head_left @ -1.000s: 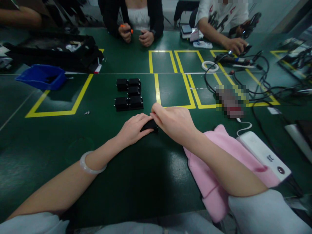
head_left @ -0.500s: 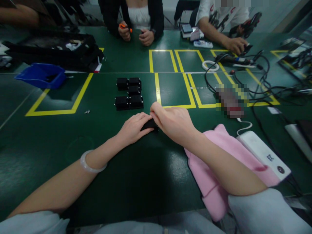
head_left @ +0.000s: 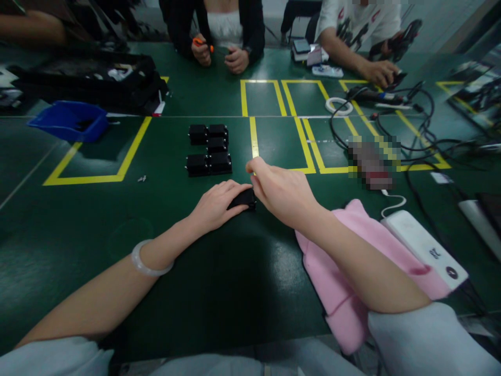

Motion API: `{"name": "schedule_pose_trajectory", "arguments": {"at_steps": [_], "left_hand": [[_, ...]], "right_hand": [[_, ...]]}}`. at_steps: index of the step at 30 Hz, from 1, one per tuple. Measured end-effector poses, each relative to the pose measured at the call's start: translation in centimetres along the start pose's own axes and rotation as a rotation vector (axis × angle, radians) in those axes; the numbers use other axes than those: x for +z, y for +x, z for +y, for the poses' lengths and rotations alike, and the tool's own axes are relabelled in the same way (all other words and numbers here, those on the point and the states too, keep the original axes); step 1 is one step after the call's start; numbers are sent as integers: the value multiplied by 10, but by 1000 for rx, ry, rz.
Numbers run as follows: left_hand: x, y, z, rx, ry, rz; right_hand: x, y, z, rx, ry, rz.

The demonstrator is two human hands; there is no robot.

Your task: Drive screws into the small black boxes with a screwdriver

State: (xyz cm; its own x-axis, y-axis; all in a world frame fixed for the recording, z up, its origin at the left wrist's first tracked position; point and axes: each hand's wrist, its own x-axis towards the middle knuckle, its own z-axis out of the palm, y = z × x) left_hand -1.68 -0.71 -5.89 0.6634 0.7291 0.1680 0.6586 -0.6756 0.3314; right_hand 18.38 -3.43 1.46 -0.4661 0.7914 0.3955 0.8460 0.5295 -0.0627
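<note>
My left hand [head_left: 217, 203] lies over a small black block [head_left: 243, 199] on the green table [head_left: 219, 292], its fingers curled round the block. My right hand [head_left: 282, 190] hovers just right of and above the block, fingers pinched together at the tip; whether anything is in the pinch is hidden. A white bangle [head_left: 146, 259] sits on my left wrist. Beyond the hands stands a cluster of several similar black blocks [head_left: 209, 149].
A pink cloth [head_left: 344, 271] and a white device [head_left: 425, 248] lie right of my right arm. A blue bin [head_left: 68, 121] and a black bag [head_left: 86, 83] sit far left. Tangled cables [head_left: 395, 125] fill the far right. Two other people's hands [head_left: 219, 52] work across the table. Small screws [head_left: 141, 179] lie left.
My right hand has lifted a little off the black block and shifted up and right. My left hand stays on the block.
</note>
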Motion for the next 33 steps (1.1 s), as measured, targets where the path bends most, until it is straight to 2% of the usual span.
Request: {"name": "schedule_pose_trajectory", "arguments": {"at_steps": [6, 10, 17, 21, 33], "left_hand": [[0, 0, 0, -8, -16, -12], [-3, 0, 3, -20, -19, -23], [-1, 0, 2, -10, -9, -8], [-1, 0, 1, -16, -8, -14], [0, 0, 1, 1, 4, 0]], "right_hand": [[-5, 1, 2, 2, -37, -69], [-4, 2, 1, 50, -5, -71], [-7, 2, 0, 37, -46, -118], [-6, 2, -1, 67, -1, -117], [-7, 1, 0, 24, 14, -90]]}}
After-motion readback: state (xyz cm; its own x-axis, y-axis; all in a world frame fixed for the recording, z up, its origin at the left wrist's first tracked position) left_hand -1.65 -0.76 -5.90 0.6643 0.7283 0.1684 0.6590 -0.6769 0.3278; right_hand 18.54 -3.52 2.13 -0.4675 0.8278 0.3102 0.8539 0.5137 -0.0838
